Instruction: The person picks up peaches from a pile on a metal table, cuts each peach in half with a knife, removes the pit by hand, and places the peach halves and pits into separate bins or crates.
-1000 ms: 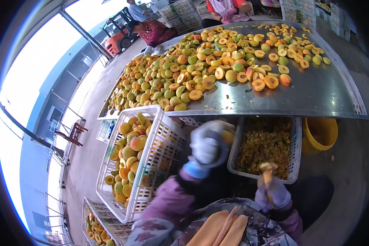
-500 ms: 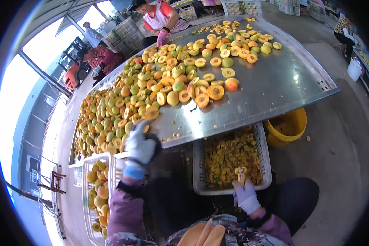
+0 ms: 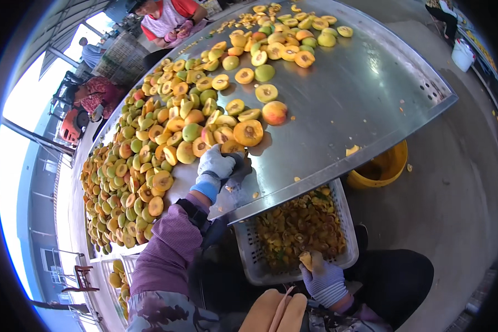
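Note:
My left hand (image 3: 216,164), in a whitish glove with a blue cuff, reaches onto the metal table. Its fingers close around a yellow peach half (image 3: 232,146) at the near edge of the fruit pile; the glove hides part of it. Just beyond lies a larger orange-yellow peach half (image 3: 248,133), cut face up. My right hand (image 3: 325,283), in a striped pale glove, is closed low over the near end of a crate of scraps. A short tan-and-yellow thing (image 3: 306,260) sticks up from its fist; blur hides what kind it is.
Many peach halves (image 3: 133,182) cover the left of the steel table (image 3: 337,105). Under its near edge stands the white scrap crate (image 3: 349,232), beside a yellow bucket (image 3: 390,169). Another crate of peaches (image 3: 118,279) is at lower left. Two co-workers (image 3: 174,16) sit across the table.
My left hand has moved forward and right, from the table's near-left corner to the peach half. My right hand stays low by the scrap crate. The view has shifted.

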`<state>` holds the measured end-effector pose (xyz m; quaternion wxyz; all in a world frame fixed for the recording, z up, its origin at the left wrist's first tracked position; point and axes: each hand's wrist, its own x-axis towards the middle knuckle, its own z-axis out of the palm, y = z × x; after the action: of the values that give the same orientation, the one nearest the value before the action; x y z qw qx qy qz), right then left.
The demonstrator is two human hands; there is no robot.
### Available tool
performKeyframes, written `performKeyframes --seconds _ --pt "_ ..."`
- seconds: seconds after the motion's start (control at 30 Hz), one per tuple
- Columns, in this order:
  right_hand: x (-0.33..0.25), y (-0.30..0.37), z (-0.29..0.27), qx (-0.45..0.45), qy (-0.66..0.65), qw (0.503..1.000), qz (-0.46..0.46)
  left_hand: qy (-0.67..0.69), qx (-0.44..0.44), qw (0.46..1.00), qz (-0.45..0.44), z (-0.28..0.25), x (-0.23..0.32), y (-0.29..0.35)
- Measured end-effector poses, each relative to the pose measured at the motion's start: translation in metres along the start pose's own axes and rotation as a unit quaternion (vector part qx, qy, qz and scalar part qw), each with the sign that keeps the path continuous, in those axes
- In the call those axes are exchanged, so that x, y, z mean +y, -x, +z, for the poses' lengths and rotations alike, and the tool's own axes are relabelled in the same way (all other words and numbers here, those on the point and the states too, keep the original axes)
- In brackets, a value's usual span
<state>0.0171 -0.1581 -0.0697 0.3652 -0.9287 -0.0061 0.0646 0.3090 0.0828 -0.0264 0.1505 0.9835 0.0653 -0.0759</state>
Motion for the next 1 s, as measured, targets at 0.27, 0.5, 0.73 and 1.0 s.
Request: performKeyframes --seconds 0.27,0.5,0.73,1.0 --pt "0.005 0.016 -0.004 -0.042 0.017 0.999 0.009 0.501 -0.086 0.857 0.083 -0.011 0.012 0.097" --pt "-0.032 0.035 -0.017 0.125 -0.09 0.977 -0.149 0.716 -0.225 0.659 0.036 0.029 0.009 0.243" --pt "-0.046 0.056 -0.015 0.059 -0.016 0.982 -0.177 0.743 -0.202 0.637 0.044 0.046 0.019 0.299" --pt "-0.06 0.065 -0.016 -0.016 -0.008 0.993 -0.114 0.702 -0.102 0.699 0.086 0.051 0.02 0.313"
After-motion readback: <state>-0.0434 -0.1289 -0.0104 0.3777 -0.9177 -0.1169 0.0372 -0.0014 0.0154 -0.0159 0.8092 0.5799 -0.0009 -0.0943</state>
